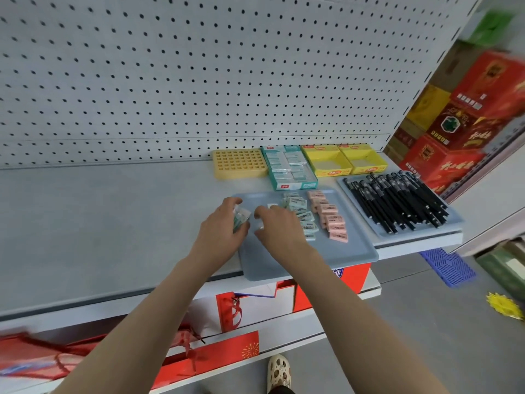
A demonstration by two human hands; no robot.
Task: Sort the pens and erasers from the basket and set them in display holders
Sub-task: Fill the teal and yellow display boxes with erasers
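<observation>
My left hand [220,231] grips a small stack of green-wrapped erasers [241,218] at the left edge of a grey tray [326,251]. My right hand [279,227] hovers over the tray with curled fingers beside loose green erasers [301,214]; whether it holds one is hidden. A row of pink erasers [331,218] lies further right on the tray. Behind stand a teal display box [289,167] filled with green erasers, a yellow pen holder with holes [240,163] and two yellow boxes [345,160]. Black pens [397,200] lie heaped on a second tray [420,233].
Everything sits on a grey shelf [113,223] backed by white pegboard [199,66]. Red gift boxes [468,118] are stacked to the right, red bags [227,308] on the shelf below. A blue mat [447,264] lies on the floor.
</observation>
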